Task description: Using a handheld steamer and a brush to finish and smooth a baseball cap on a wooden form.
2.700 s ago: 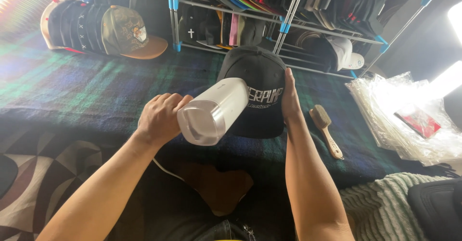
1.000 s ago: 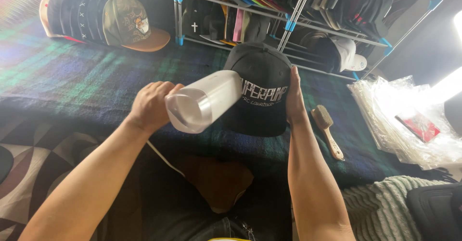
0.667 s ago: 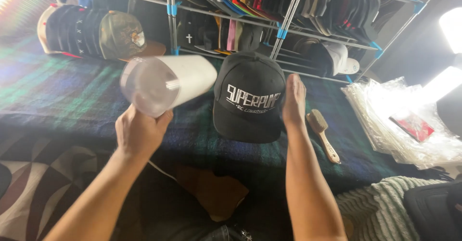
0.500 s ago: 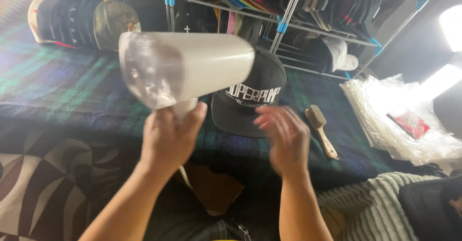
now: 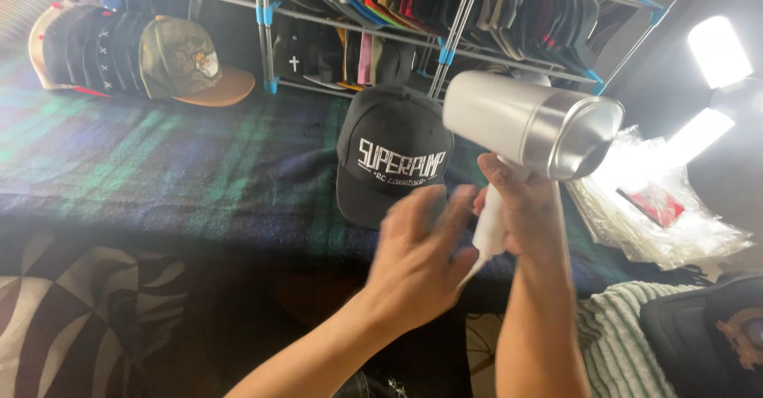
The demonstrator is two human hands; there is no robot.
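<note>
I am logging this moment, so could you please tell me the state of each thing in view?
White handheld steamer: lifted, gripped by its handle.
Right hand: closed on the steamer handle.
Left hand: open, blurred, beside the handle.
Black cap with white lettering: resting on the plaid blanket, untouched.
Row of stacked caps: lying nested on the blanket.

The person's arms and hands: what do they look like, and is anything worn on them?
Both forearms are bare, with no sleeves in view. The left hand and right hand wear no gloves. No rings, watch or bracelet can be seen. The left hand is blurred, so small details on its fingers cannot be told.
</note>
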